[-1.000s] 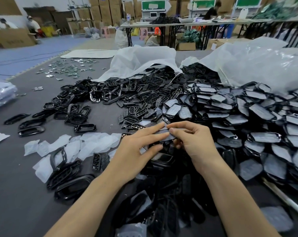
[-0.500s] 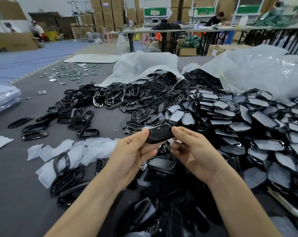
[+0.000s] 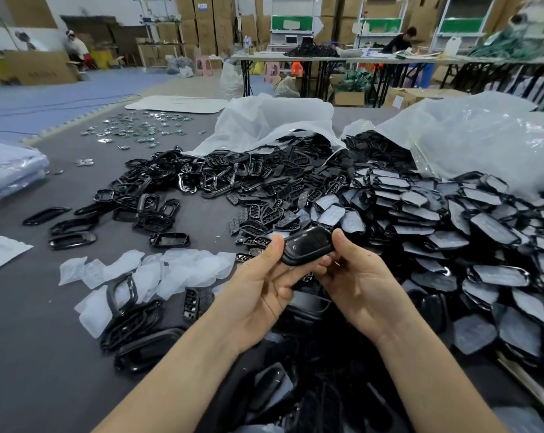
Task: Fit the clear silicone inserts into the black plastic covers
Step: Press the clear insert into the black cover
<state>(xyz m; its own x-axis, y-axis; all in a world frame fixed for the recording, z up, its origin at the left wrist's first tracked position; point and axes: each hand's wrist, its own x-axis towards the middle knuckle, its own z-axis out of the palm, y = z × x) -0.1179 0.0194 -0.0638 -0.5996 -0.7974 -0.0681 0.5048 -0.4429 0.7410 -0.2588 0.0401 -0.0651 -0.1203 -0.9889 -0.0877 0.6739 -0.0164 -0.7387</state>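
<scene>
Black plastic cover (image 3: 306,246), long axis crosswise, seemingly glossy face up, pinched endwise between left hand (image 3: 258,287) and right hand (image 3: 359,284).

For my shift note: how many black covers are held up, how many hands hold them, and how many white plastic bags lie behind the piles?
Held black cover: 1
Hands holding it, left hand and right hand: 2
white plastic bags: 2
Total: 5

Nothing can be read: print on the far-left cardboard box (image 3: 42,73) and labels on the far stacked cartons (image 3: 203,7) are blurred.
</scene>
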